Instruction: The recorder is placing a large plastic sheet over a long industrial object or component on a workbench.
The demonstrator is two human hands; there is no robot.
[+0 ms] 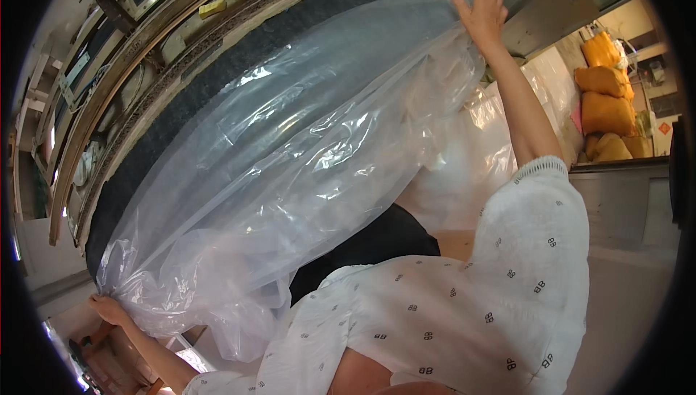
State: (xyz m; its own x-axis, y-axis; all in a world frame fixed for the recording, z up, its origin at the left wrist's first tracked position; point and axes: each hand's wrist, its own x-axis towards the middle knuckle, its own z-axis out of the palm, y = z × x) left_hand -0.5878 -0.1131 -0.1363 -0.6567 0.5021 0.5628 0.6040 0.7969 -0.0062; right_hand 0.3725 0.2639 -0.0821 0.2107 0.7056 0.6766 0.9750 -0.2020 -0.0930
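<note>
A large clear plastic bag [290, 155] stretches across the middle of the view, pulled wide between the person's two hands. It is crinkled and glossy, with folds running along its length, and it lies over a long dark roll [217, 83] that slants from the lower left up toward the top centre. Pale material shows dimly through the plastic near its upper right end.

The left hand [109, 309] sits at the lower left, fingers closed in a clenched grip on the gathered, bunched corner of the bag. The bare forearm runs down from it to the bottom edge.

The right hand [482, 9] is raised at the top right, with its fingers spread and bent over the upper edge of the bag, grasping the plastic there. The arm below it comes out of a white patterned sleeve [536, 250], which fills much of the lower right.

Behind the roll, curved metal rails [123, 54] of a frame bend along the upper left. More clear plastic [500, 134] is heaped just beside the right forearm. Far off at the right, well apart from the hands, stuffed orange sacks [605, 97] are stacked against a wall.
</note>
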